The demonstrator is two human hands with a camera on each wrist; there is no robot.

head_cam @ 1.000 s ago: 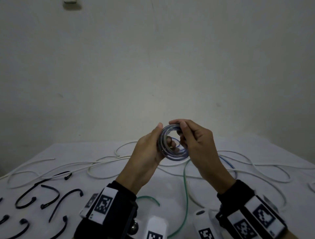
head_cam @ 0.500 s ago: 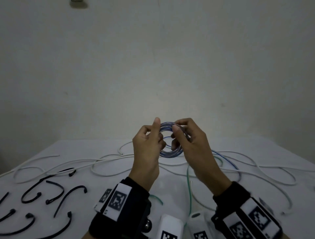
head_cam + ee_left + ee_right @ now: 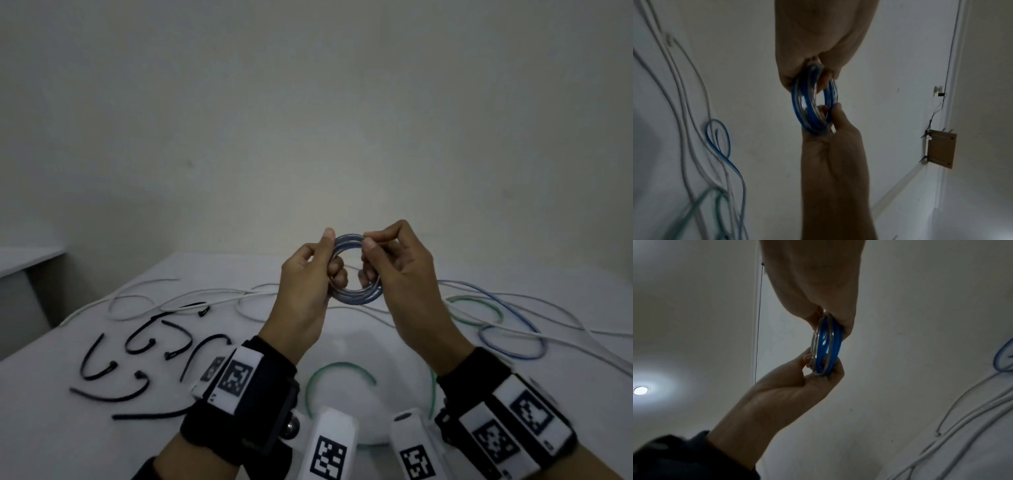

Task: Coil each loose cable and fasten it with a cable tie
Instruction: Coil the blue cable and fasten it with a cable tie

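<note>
A small coil of blue cable point(image 3: 354, 298) is held upright above the white table point(image 3: 342, 346), its opening facing me. My left hand point(image 3: 330, 260) pinches its left side with thumb on top and fingers curled through the ring. Its right side is pinched by my right hand point(image 3: 371, 253) between thumb and fingers. The left wrist view shows the coil point(image 3: 809, 116) edge-on between my left hand point(image 3: 813, 71) above and my right hand point(image 3: 830, 116) below. In the right wrist view the coil point(image 3: 826, 345) sits between both hands. Several black cable ties point(image 3: 147, 342) lie on the table at the left.
Loose white cables point(image 3: 205, 294) run across the middle of the table. A loose blue cable point(image 3: 513, 346) loops at the right, and a green cable point(image 3: 339, 368) curves near my wrists. A plain wall stands behind the table, with a ledge point(image 3: 27, 257) at the far left.
Both hands have turned the coil so its ring now faces me squarely, and have shifted their pinches to its two sides. My view has tilted down a little.
</note>
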